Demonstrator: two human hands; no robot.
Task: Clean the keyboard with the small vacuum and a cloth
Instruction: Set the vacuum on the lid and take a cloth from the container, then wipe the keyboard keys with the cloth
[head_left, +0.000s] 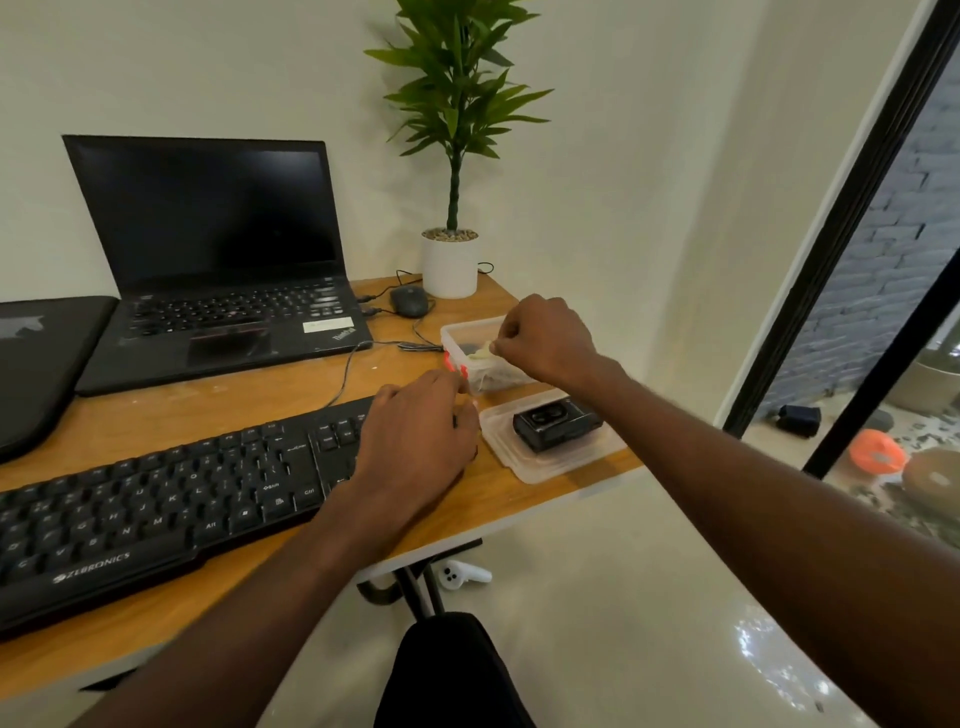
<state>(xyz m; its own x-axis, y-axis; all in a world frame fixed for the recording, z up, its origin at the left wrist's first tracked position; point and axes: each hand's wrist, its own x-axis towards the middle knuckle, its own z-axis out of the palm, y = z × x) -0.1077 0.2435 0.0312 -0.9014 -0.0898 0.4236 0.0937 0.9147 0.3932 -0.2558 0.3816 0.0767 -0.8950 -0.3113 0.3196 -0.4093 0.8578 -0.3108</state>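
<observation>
While the wooden desk (270, 400) carries an open black laptop (218, 260) at the back, the black keyboard (156, 514) lies along its near edge. Right of it sits a clear plastic box (462, 332) with red clasps, and nearer, its lid (561, 457) holding a small black device (possibly the vacuum) (556, 423). The left hand (415, 436) rests, fingers curled, at the keyboard's right end against the box. The right hand (545, 338) pinches a pale cloth (480, 352) over the box.
</observation>
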